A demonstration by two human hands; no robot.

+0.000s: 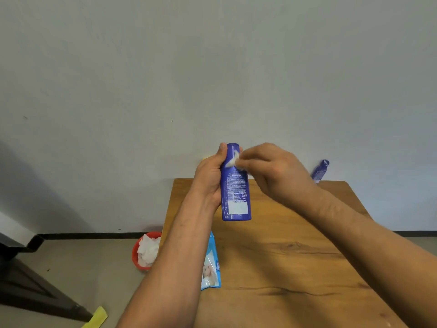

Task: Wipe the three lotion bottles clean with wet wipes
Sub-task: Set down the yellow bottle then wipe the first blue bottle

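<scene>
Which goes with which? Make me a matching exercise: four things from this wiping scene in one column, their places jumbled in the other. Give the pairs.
Things
1. blue lotion bottle
2. wet wipe
3. red bowl
4. wipes pack

Places
A. on the floor, left of the table, with crumpled white wipes in it
B. lying on the table's left side
C. held upright in the left hand
D. pinched by the right hand against the bottle's upper part

Pairs: 1-C; 2-D; 3-A; 4-B
</scene>
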